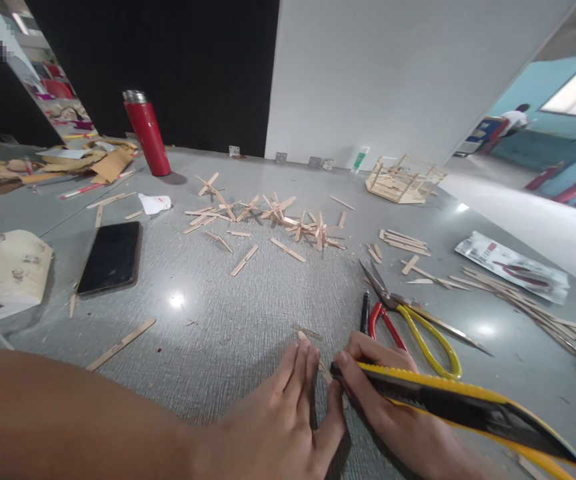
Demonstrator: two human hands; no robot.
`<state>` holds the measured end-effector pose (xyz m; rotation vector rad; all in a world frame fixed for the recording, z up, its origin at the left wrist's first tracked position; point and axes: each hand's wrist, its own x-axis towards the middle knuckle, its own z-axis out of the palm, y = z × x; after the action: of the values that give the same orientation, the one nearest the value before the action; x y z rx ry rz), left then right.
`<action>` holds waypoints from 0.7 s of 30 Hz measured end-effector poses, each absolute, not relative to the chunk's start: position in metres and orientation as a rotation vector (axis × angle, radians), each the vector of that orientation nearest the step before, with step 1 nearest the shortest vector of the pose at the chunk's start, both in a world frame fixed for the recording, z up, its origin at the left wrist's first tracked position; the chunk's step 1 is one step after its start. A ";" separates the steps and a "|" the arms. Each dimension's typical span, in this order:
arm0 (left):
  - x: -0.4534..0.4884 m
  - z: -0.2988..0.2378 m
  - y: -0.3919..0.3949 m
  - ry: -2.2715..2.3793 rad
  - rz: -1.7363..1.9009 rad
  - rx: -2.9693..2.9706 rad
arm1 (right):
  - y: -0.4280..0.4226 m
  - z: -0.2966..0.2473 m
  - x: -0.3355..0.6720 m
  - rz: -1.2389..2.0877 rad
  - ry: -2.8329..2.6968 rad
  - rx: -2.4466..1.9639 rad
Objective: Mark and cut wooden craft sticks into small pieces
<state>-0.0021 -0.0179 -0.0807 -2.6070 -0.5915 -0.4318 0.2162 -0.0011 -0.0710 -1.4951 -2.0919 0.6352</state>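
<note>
My left hand (288,407) presses a thin wooden craft stick (325,371) down on the grey table, its fingers close together along the stick and its thumb near the lower end. Wrapped in my right hand (393,417) is a yellow and black utility knife (448,397). Its front end is at the stick, beside the left fingers; I cannot make out the blade. Just beyond the right hand lie a black pen (365,312), a red-handled tool (388,327) and yellow-handled scissors (431,340).
Cut stick pieces (288,217) lie scattered mid-table, with longer sticks (533,307) at right. A stick frame (403,183) stands at the back. Leftward are a phone (111,259), a tissue pack (5,273) and a red bottle (148,137). A person (515,120) is far off.
</note>
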 end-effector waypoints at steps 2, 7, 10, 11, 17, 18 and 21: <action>-0.002 -0.081 -0.019 -0.593 -0.409 -2.627 | -0.001 -0.072 0.218 0.709 -2.100 -1.536; -0.002 -0.084 -0.019 -0.609 -0.398 -2.665 | 0.001 -0.071 0.215 0.757 -2.078 -1.580; -0.001 -0.088 -0.019 -0.620 -0.440 -2.658 | 0.002 -0.067 0.210 0.797 -2.050 -1.591; -0.001 -0.088 -0.019 -0.626 -0.459 -2.654 | 0.003 -0.066 0.209 0.807 -2.042 -1.591; 0.000 -0.090 -0.018 -0.643 -0.486 -2.668 | 0.003 -0.067 0.211 0.814 -2.026 -1.572; 0.000 -0.090 -0.018 -0.634 -0.486 -2.666 | 0.002 -0.068 0.212 0.813 -2.023 -1.573; 0.000 -0.090 -0.017 -0.613 -0.485 -2.653 | 0.001 -0.071 0.213 0.814 -2.003 -1.582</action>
<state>0.0000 -0.0174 -0.0900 -2.6531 -0.6130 -0.4845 0.2134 0.0011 -0.0711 -1.5819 -2.0030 0.8145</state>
